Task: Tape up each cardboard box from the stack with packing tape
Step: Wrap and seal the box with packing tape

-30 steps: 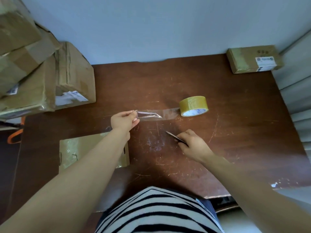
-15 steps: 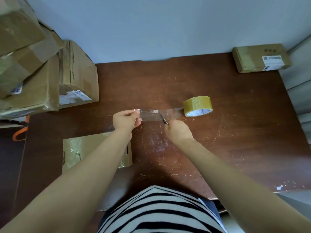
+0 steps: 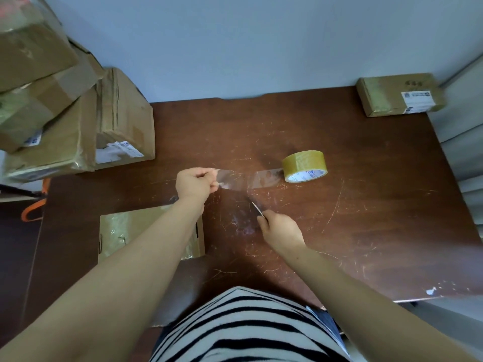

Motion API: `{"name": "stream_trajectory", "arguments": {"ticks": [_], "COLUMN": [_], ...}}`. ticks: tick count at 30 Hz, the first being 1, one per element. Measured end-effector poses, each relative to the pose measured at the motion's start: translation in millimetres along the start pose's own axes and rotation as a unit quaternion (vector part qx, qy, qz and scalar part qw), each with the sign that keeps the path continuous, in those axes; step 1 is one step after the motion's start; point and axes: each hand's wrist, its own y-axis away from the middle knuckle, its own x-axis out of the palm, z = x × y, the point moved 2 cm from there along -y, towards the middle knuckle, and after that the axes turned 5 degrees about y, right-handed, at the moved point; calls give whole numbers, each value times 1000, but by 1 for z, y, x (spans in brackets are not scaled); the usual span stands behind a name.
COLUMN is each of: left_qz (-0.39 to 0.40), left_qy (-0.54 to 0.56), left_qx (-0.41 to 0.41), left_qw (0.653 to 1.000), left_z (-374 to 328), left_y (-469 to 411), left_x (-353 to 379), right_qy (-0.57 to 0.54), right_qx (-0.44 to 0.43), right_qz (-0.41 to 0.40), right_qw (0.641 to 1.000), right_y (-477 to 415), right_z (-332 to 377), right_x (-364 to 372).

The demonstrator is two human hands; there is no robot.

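Observation:
A roll of yellowish packing tape (image 3: pixel 304 165) lies on the brown table (image 3: pixel 352 218). A clear strip of tape (image 3: pixel 235 178) stretches from the roll leftward to my left hand (image 3: pixel 194 184), which pinches its free end. My right hand (image 3: pixel 281 231) grips a small blade (image 3: pixel 256 208), its tip pointing up at the strip from just below. A flat cardboard box (image 3: pixel 125 231) lies at the table's near left, partly hidden under my left forearm.
A stack of several cardboard boxes (image 3: pixel 52 113) stands at the far left, some with shipping labels. Another small labelled box (image 3: pixel 400 94) sits at the far right corner by the wall. An orange handle (image 3: pixel 34 207) shows beside the table's left edge.
My right hand brought the blade up to the strip half a second ago and has now drawn back down toward me. My left hand still holds the tape's end.

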Motion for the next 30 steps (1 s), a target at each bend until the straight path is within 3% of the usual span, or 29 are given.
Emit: {"name": "stream_trajectory", "arguments": {"ticks": [5,7,8,10,12,14,17,20,30], "left_qz": [-5,41,74,135,179,215,253,243,106], "left_qy": [6,25,32,39,36,37,43,61,84], "left_qx": [-24,-50,-63,-92,-116,-129,-131,-128,-107], "left_qw": [1000,998,995,986,976,967,958,960,985], "left_z": [-11,-21,-26,-32,-35,-35,-36,-35,-11], "left_y": [-9,-3,2,11,18,24,29,32,34], "left_x": [-32,-36,-36,-37,-41,-47,-60,-80,-125], "right_qy": [86,112,66,-155,-415,-515,-511,-486,-454], "right_qx": [-27,-57,-75,-82,-32,-17,-58,-77,-12], "right_qz": [-9,-86,-132,-153,-33,86,178,211,126], "right_qw": [996,988,986,972,909,853,839,845,882], "right_y": [2,2,2,1,-2,-7,-11,-7,-1], "right_z": [-10,-4,4,22,44,61,77,83,114], "right_x": [-3,-10,-16,-34,-49,-54,-53,-50,-22]}}
